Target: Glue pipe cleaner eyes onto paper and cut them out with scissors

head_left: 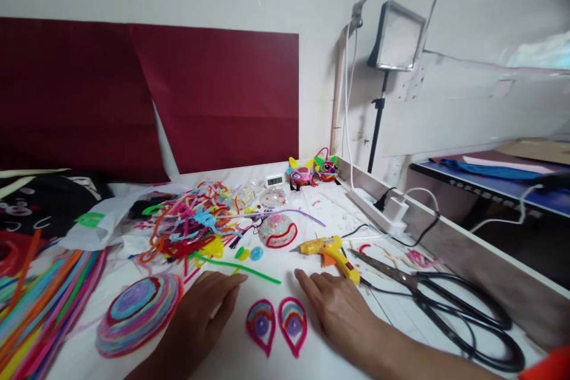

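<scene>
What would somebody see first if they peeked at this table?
Probably the tangled heap of bright pipe cleaners in the middle of the white table. Next, the two pink teardrop shapes lying between the left hand and right hand, both resting flat. A yellow glue gun lies just beyond the right hand.

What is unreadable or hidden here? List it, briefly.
Head view only:
- Small white digital clock: digits too small to read.
- Bundle of multicoloured pipe cleaners: cut off by the left edge.
- Left hand: palm down, so its underside is hidden.
- Large black-handled scissors: handle loops run close to the bottom edge.
</scene>
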`<state>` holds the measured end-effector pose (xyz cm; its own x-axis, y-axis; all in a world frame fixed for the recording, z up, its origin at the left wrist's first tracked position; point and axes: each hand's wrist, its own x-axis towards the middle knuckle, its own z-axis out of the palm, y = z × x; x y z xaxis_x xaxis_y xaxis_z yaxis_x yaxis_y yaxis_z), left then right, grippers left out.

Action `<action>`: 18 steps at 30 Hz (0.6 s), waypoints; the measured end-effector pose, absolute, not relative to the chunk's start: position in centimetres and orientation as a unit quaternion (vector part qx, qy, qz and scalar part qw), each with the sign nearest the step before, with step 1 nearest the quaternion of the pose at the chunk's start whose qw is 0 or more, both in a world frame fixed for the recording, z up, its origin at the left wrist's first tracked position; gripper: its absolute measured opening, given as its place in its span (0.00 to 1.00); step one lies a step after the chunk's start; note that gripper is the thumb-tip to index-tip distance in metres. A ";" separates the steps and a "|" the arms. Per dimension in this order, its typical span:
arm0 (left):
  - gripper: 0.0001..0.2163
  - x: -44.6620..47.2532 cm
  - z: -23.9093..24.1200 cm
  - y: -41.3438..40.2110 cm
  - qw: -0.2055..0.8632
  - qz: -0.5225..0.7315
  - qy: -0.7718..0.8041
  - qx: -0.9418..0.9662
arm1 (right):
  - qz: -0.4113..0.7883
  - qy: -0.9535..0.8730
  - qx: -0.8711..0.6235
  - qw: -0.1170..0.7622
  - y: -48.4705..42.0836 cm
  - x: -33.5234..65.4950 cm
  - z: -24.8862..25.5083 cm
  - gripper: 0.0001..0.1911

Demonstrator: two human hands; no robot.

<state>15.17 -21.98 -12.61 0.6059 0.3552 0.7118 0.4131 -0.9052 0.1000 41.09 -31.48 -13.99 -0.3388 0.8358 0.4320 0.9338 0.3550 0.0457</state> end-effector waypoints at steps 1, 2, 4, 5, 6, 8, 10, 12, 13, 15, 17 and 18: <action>0.09 15.7 -11.7 -22.0 0.049 -0.387 -0.209 -0.897 | -0.150 -0.805 -0.546 0.177 -31.5 41.0 -14.0 0.27; 0.10 16.4 -10.7 -22.0 0.055 -0.381 -0.204 -0.900 | -0.158 -0.804 -0.542 0.184 -31.5 41.0 -14.1 0.27; 0.10 18.7 -8.3 -21.4 0.056 -0.364 -0.180 -0.912 | -0.174 -0.802 -0.535 0.201 -31.4 40.9 -14.1 0.26; 0.11 20.3 -7.0 -20.7 0.056 -0.347 -0.168 -0.921 | -0.182 -0.800 -0.531 0.210 -31.4 40.9 -14.2 0.26; 0.11 22.2 -5.8 -19.7 0.051 -0.324 -0.154 -0.932 | -0.190 -0.798 -0.527 0.219 -31.3 40.9 -14.2 0.26; 0.12 26.6 -3.8 -16.8 0.024 -0.272 -0.157 -0.949 | -0.204 -0.794 -0.521 0.237 -31.1 40.9 -14.3 0.26; 0.14 31.6 -2.5 -13.0 0.008 -0.227 -0.192 -0.955 | -0.215 -0.790 -0.517 0.251 -30.7 41.0 -14.5 0.26; 0.16 36.6 -2.2 -8.9 0.005 -0.209 -0.214 -0.954 | -0.230 -0.783 -0.514 0.263 -30.3 41.2 -14.7 0.24; 0.16 39.0 -2.3 -6.9 0.005 -0.200 -0.231 -0.952 | -0.240 -0.778 -0.514 0.268 -30.1 41.3 -14.9 0.22; 0.18 43.2 -3.0 -3.4 0.001 -0.182 -0.268 -0.946 | -0.262 -0.765 -0.519 0.280 -29.6 41.3 -15.3 0.17; 0.20 46.6 -3.9 -0.7 -0.003 -0.169 -0.298 -0.939 | -0.282 -0.746 -0.529 0.290 -29.2 41.1 -15.8 0.12; 0.20 48.0 -4.4 0.3 -0.005 -0.164 -0.309 -0.937 | -0.289 -0.736 -0.536 0.295 -29.1 41.0 -16.0 0.11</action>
